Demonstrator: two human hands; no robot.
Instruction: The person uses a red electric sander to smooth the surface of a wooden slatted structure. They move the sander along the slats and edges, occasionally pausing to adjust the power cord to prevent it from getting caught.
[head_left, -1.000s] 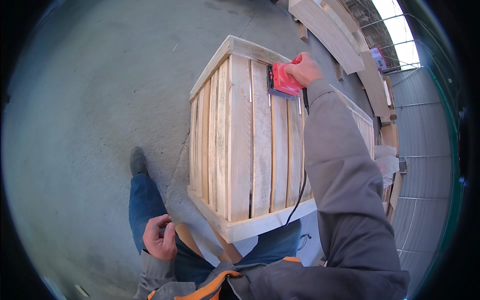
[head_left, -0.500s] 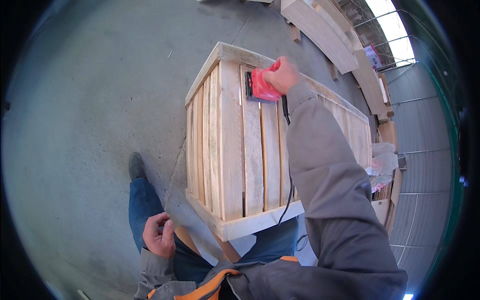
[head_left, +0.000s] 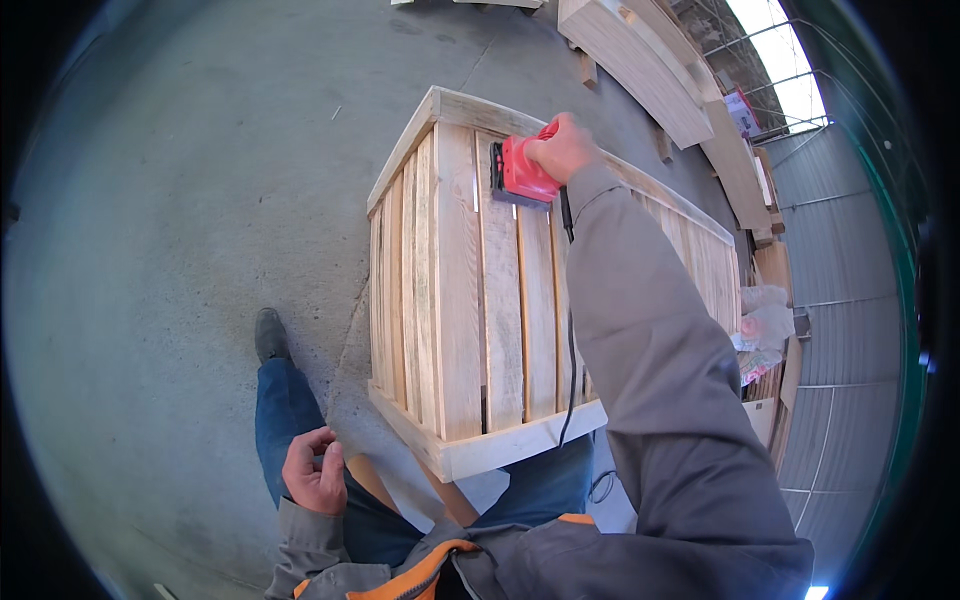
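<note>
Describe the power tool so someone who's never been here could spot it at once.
Start with the big slatted wooden crate in the middle of the view. Near the far end of its slats, the person's right hand grips the power tool. Its boxy, bright red body and black cord set it apart from the pale slats around it.

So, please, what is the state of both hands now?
Left hand: half open, loosely curled, holding nothing visible.
Right hand: closed on the red sander.

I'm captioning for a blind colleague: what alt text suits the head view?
The person's right hand holds a red corded sander against a slatted wooden crate. The left hand, loosely curled, appears empty near the blue-trousered left leg.
</note>
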